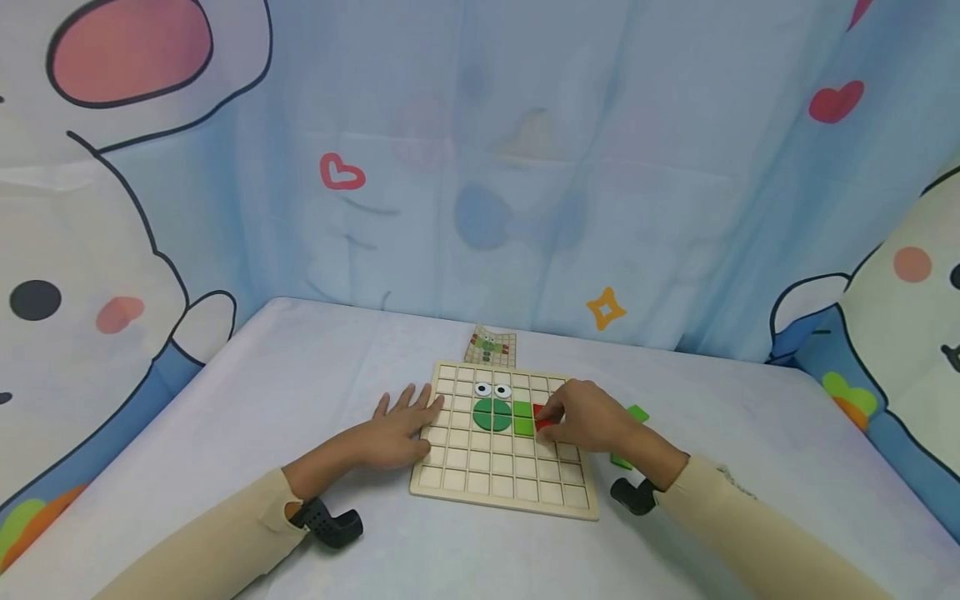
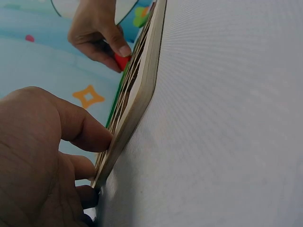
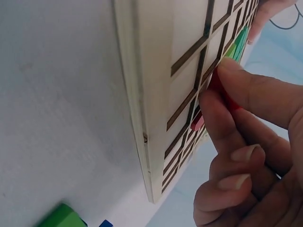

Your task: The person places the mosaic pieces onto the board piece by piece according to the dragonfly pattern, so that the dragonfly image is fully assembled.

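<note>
A wooden grid board [image 1: 502, 463] lies on the table. My left hand [image 1: 397, 433] has its fingers spread against the board's left edge; in the left wrist view, its thumb and fingers [image 2: 90, 135] touch the rim. Over the grid's right part, my right hand [image 1: 588, 417] pinches a red tile [image 3: 221, 87] between thumb and fingers. Another red tile [image 3: 197, 122] sits beside it in the right wrist view. To their left are light green square tiles [image 1: 523, 426], a dark green disc made of quarter pieces [image 1: 483, 408], and two eye pieces [image 1: 502, 391].
Behind the board lies a small pattern card [image 1: 489, 343] showing a similar grid figure. Loose green pieces [image 1: 638, 412] lie right of the board, partly behind my right forearm. A printed blue curtain [image 1: 420, 208] hangs at the table's back. Black wrist straps are on both arms.
</note>
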A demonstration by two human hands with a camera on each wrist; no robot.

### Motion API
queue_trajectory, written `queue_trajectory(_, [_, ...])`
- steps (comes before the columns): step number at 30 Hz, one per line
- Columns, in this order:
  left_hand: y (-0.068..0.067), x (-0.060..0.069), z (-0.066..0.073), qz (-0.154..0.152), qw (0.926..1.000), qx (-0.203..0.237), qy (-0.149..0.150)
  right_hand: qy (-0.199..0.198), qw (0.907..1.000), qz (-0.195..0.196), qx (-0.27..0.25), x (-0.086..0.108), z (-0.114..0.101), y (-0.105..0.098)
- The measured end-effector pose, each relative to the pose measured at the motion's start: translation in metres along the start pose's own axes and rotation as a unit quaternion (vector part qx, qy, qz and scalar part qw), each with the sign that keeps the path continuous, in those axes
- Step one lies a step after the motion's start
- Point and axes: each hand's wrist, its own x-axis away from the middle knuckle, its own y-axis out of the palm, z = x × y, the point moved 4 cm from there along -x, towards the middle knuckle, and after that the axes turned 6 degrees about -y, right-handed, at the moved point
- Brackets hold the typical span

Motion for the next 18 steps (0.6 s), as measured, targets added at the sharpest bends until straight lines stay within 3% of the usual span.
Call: queue_trajectory(18, [0.0004,-0.0005,-0.0006,-0.003,1.0000,0.003,0.006,0.046,0.9981,0.034,0.025,0.0021,-0.0002,0.0038])
